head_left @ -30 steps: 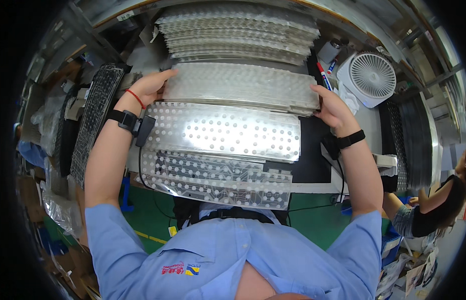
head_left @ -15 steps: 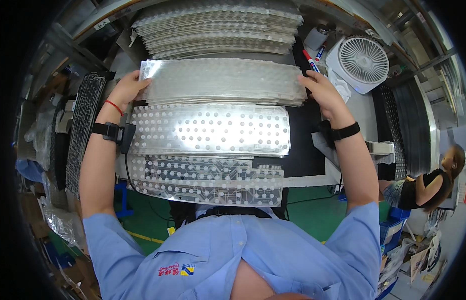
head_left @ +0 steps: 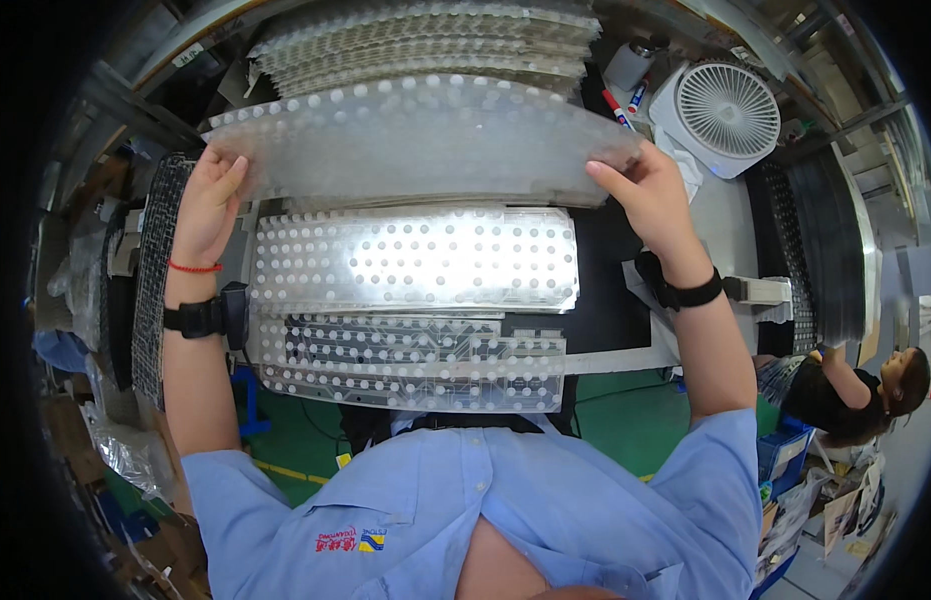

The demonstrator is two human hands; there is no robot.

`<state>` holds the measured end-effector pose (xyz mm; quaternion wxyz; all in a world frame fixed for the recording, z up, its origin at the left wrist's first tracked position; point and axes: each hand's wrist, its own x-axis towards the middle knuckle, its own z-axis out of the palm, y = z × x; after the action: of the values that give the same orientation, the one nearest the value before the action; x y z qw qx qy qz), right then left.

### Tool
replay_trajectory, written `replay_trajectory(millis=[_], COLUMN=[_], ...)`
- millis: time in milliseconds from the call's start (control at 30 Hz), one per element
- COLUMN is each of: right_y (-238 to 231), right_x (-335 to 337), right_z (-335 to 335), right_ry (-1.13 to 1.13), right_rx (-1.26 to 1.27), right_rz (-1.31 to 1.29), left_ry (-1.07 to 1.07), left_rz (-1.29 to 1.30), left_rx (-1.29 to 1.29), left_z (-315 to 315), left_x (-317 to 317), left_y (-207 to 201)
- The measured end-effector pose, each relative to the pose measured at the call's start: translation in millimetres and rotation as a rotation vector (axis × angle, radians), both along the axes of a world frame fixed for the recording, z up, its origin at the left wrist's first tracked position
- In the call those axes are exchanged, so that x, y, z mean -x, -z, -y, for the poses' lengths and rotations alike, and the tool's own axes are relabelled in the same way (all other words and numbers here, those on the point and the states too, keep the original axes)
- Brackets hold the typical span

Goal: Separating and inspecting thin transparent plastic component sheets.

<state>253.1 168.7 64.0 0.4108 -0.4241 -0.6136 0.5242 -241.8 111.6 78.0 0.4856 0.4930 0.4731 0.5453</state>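
Between my two hands a long translucent plastic sheet point(head_left: 415, 150) is held up, slightly bowed, with a row of round dots along its far edge. My left hand point(head_left: 213, 195) pinches its left end between thumb and fingers. At the other end my right hand point(head_left: 647, 190) grips it likewise, with fingers partly seen through the plastic. Whether more than one sheet is held, I cannot tell. Just nearer lies a shiny pile of clear dotted sheets point(head_left: 415, 255). Closest to my body are dotted sheets with printed circuit lines point(head_left: 425, 365), overhanging the table's front edge.
A tall stack of similar sheets point(head_left: 425, 50) stands at the back. To the right are a white fan point(head_left: 727, 120), markers point(head_left: 637, 98) and a grey-lidded container point(head_left: 630, 62). Black patterned sheets point(head_left: 165, 270) stand at the left. A person point(head_left: 845, 395) is at the far right.
The sheet has come up off the pile beneath it and now bows between my hands. My left hand has shifted left, and my right slightly. The person at right has raised an arm.
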Motion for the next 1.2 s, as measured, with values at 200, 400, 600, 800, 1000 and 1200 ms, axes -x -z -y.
replay_trajectory(millis=[200, 400, 600, 800, 1000, 1200], right_y=[-30, 2, 14, 17, 18, 17], right_x=[2, 4, 4, -10, -7, 13], right_z=[60, 101, 128, 133, 133, 145], right_ry=[-0.018, -0.058, 0.074, 0.085, 0.098, 0.169], right_rx=[-0.764, -0.769, -0.527, -0.266, -0.166, -0.257], right_rz=[0.328, 0.681, 0.830, 0.591, 0.465, 0.323], left_ry=[-0.088, -0.015, -0.074, -0.230, 0.082, 0.308], left_rz=[-0.143, -0.700, -0.983, -1.217, -1.095, -1.174], left_rx=[-0.035, -0.140, -0.131, 0.076, -0.079, -0.124], left_z=[38, 73, 94, 112, 125, 123], left_x=[5, -7, -26, -22, -88, -142], left_y=[-7, 6, 15, 5, 8, 14])
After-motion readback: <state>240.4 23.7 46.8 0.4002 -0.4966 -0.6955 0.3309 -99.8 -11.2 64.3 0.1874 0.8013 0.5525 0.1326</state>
